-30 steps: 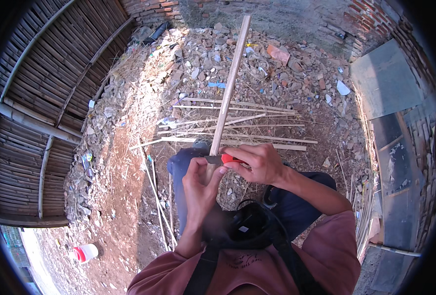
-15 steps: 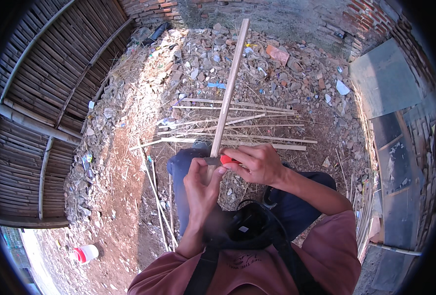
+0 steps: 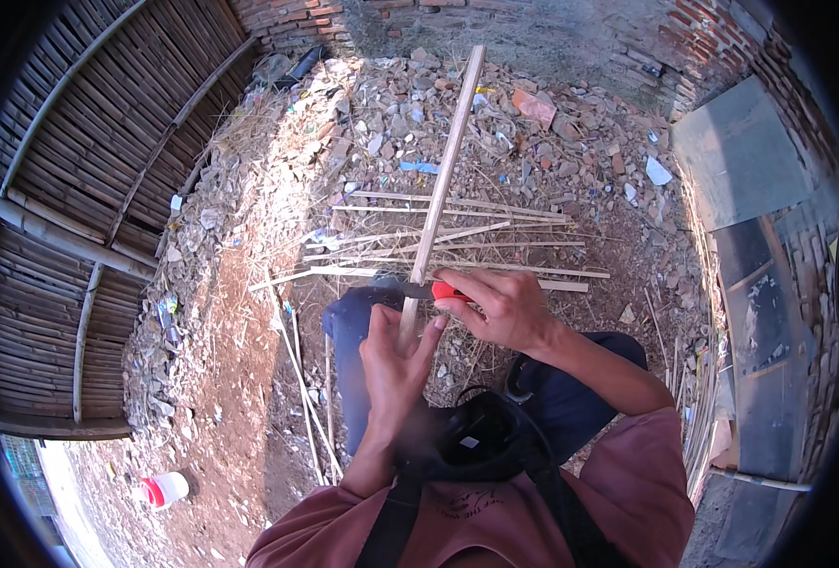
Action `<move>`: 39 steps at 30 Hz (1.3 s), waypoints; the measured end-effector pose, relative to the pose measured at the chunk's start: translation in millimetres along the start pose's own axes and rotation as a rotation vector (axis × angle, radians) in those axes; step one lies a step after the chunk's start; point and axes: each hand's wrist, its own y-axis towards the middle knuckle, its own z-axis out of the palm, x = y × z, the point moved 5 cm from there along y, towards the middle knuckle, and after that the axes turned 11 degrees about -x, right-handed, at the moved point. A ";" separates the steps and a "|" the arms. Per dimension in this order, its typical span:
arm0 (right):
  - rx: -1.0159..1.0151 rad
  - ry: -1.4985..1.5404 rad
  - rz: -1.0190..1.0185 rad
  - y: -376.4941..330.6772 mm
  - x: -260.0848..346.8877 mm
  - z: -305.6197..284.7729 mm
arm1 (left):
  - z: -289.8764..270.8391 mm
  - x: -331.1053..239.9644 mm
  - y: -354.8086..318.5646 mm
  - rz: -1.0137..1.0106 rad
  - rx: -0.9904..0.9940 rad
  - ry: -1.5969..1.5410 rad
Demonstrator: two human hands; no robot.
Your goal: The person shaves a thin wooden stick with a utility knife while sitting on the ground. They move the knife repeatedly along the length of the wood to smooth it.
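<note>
A long pale wooden strip (image 3: pixel 451 156) slants away from me, its near end between the thumb and fingers of my left hand (image 3: pixel 393 355). That thumb stands apart from the index finger, and the lower fingers are mostly hidden beneath the strip. My right hand (image 3: pixel 504 308) is closed round the red handle (image 3: pixel 449 291) of a knife. Its dark blade (image 3: pixel 414 290) lies across the strip, just beyond my left fingertips. Under the raised strip, several thin pale strips (image 3: pixel 523 244) lie on the ground past my knees.
Rubble and stones (image 3: pixel 391 114) cover the ground up to a brick wall (image 3: pixel 533 43). A bamboo-slat wall (image 3: pixel 69 208) stands at left, with a white and red container (image 3: pixel 164 489) near it. More thin strips (image 3: pixel 306 407) lie beside my left leg. Flat sheets (image 3: pixel 741 156) lean at right.
The knife and my right hand have moved slightly right and away from my left thumb. My left thumb has spread further from the index finger. The strip's far end has shifted slightly right.
</note>
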 end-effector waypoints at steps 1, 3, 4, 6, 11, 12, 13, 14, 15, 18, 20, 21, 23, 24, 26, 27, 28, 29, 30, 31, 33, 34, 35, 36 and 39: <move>0.005 0.009 0.004 3.3 -1.6 -1.4 | -0.3 -1.4 -0.3 0.045 0.005 0.048; 0.011 0.016 0.006 7.2 -5.4 -3.2 | -0.1 -5.6 -0.6 0.092 0.009 0.094; 0.023 0.018 0.017 7.0 -8.2 -2.9 | 0.2 -9.7 -0.5 0.084 0.020 0.106; 0.033 0.017 0.031 7.5 -9.3 -4.1 | -1.2 -15.5 -0.5 0.078 0.034 0.119; 0.102 -0.055 0.023 9.7 -7.7 -8.0 | -4.5 -22.7 -0.6 0.042 0.084 0.173; 0.101 -0.056 0.023 13.8 -12.4 -10.3 | -5.1 -23.2 -2.7 0.043 0.085 0.173; -0.020 -0.057 0.117 24.3 -25.7 -19.4 | -6.8 -23.3 -7.8 0.036 0.105 0.195; -0.135 -0.066 0.210 30.7 -40.7 -28.8 | -6.0 -19.2 -13.2 0.024 0.129 0.207; -0.131 -0.073 0.210 35.3 -49.7 -32.5 | -6.1 -13.2 -17.9 0.022 0.133 0.200; -0.191 -0.055 0.204 38.7 -68.9 -40.0 | -4.5 -5.8 -24.7 0.016 0.186 0.226; -0.175 -0.080 0.240 42.4 -74.6 -46.3 | -5.3 -6.8 -25.1 0.013 0.197 0.231; -0.157 -0.103 0.275 44.6 -79.3 -48.1 | -6.0 -6.3 -25.8 0.009 0.206 0.238; -0.206 -0.131 0.317 46.2 -104.0 -56.3 | -7.4 -3.9 -31.8 0.000 0.244 0.274; -0.255 -0.155 0.357 47.9 -118.9 -64.5 | -7.9 -1.4 -36.6 -0.010 0.279 0.312; -0.280 -0.189 0.432 57.1 -146.3 -78.9 | -13.8 5.7 -48.6 -0.020 0.302 0.317; -0.303 -0.226 0.505 57.0 -159.2 -88.4 | -14.9 8.7 -53.8 -0.031 0.325 0.320; -0.303 -0.225 0.504 55.1 -169.5 -92.7 | -15.3 10.2 -57.3 -0.098 0.369 0.324; -0.366 -0.185 0.561 49.5 -180.7 -98.7 | -14.3 12.2 -57.7 -0.097 0.372 0.322; -0.429 -0.144 0.617 43.5 -189.7 -102.2 | -12.4 14.1 -57.2 -0.064 0.368 0.291; -0.426 -0.140 0.615 43.0 -188.3 -99.6 | -11.9 14.7 -56.8 -0.035 0.358 0.262; -0.429 -0.061 0.659 36.0 -183.2 -94.2 | -14.4 16.8 -46.5 -0.081 0.372 0.212; -0.425 -0.058 0.658 33.5 -178.4 -91.7 | -14.3 17.5 -40.4 -0.124 0.391 0.162; -0.323 0.112 0.653 33.1 -170.0 -81.7 | -14.6 17.4 -35.2 -0.126 0.387 0.162; -0.219 0.281 0.645 32.3 -159.4 -72.5 | -14.0 16.4 -30.4 -0.129 0.389 0.114; 0.088 0.681 0.593 25.8 -108.3 -43.5 | -13.7 16.7 -20.1 -0.203 0.365 -0.018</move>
